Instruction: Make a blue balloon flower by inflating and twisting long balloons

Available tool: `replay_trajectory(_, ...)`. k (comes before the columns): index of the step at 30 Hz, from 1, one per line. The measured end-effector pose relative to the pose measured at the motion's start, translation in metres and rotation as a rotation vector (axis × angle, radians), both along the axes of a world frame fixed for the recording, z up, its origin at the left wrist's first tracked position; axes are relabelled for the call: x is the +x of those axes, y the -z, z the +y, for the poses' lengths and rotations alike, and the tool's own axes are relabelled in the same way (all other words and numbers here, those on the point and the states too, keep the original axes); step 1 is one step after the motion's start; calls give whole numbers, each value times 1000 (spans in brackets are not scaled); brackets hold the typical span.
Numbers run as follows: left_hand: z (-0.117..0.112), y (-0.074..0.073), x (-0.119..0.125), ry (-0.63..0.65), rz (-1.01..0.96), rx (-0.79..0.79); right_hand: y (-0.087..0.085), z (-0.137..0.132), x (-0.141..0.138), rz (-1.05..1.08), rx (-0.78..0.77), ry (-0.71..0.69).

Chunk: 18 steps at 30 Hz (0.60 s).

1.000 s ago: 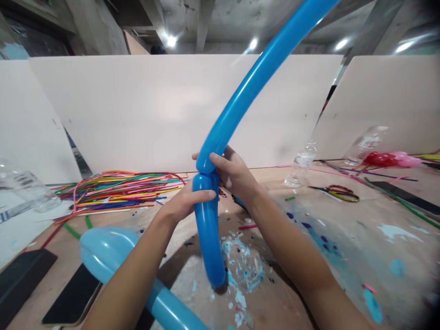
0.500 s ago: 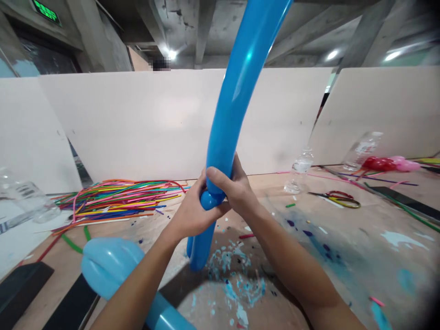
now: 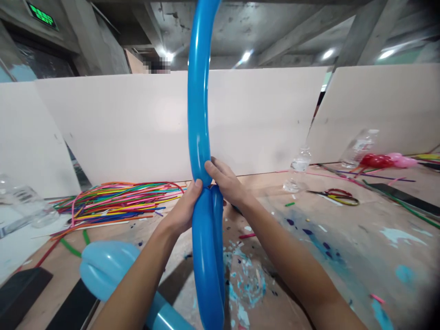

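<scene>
At the near edge of the view, a light blue balloon (image 3: 108, 266) lies at lower left, its folded end facing away; the left forearm (image 3: 137, 279) crosses in front of it. A black slab (image 3: 74, 302) lies beside this balloon, with a black block (image 3: 24, 293) farther left. The blue balloon (image 3: 199, 105) is located at centre, between both hands, above the table (image 3: 319, 293). Below its pinched joint, two lengths run downward side by side to the lower edge of the view; above the joint, a single length rises nearly upright past the upper edge. The left hand (image 3: 184, 206) is closed around the balloon at the joint, thumb at the front; its other fingers are largely hidden. The right hand (image 3: 228, 183) grips the opposite side, thumb tip pressed against the upper length just above the joint. Paint marks (image 3: 245, 284) cover the table surface. Farther back, a bundle of thin uninflated balloons (image 3: 117, 204) lies at left, and scissors (image 3: 326, 194) lie at right near an upright clear bottle (image 3: 299, 165). A tilted bottle (image 3: 360, 147) stands beside red balloons (image 3: 376, 160). White panels (image 3: 137, 128) stand behind, below a concrete ceiling (image 3: 240, 27).
</scene>
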<state>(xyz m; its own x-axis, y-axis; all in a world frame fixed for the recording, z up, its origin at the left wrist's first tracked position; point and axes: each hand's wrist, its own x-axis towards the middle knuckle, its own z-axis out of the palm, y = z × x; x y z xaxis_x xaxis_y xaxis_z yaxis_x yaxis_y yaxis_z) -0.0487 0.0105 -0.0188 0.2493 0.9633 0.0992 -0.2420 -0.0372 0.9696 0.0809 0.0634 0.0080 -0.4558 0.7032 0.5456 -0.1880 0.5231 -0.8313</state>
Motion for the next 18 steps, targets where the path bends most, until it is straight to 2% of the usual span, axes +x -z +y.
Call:
replay_trajectory(2, 0, -4, -4, -12, -47, -44, 0, 4, 6, -94, 57, 46)
replay_trajectory(6, 1, -6, -14, -75, -86, -69, -2, 6, 17, -215, 283, 223)
replay_trajectory(11, 5, -2, -18, -126, -73, -13, 2, 0, 14, -268, 425, 293)
replay_trajectory(13, 6, -2, -19, -174, -35, 62, 7, -1, 11, -317, 609, 365)
replay_trajectory(15, 5, -4, -21, -232, 19, 134, 11, 0, 8, -339, 868, 484)
replay_trajectory(18, 4, -8, -29, -199, 101, 87, 14, 2, 7, -319, 1181, 641)
